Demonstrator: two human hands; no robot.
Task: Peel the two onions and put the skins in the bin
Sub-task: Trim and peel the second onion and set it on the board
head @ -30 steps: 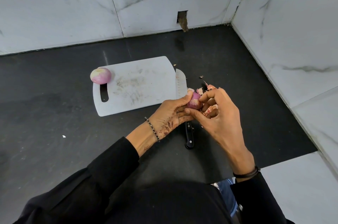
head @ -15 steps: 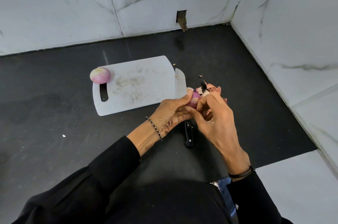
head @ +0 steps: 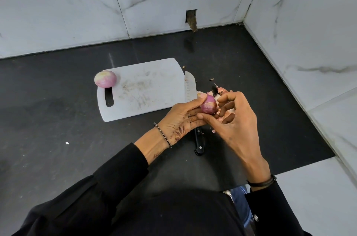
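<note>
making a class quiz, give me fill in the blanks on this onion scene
The left hand grips the second ____.
The peeled onion rests on the white cutting ____.
The knife lies at the ____ edge of the board.
Loose skins lie on the black ____.
Missing: onion, board, right, counter.

The knife (head: 190, 89) is hidden mid-length under the left hand (head: 179, 120); the right hand (head: 237, 125) covers most skins (head: 224, 90).
</note>
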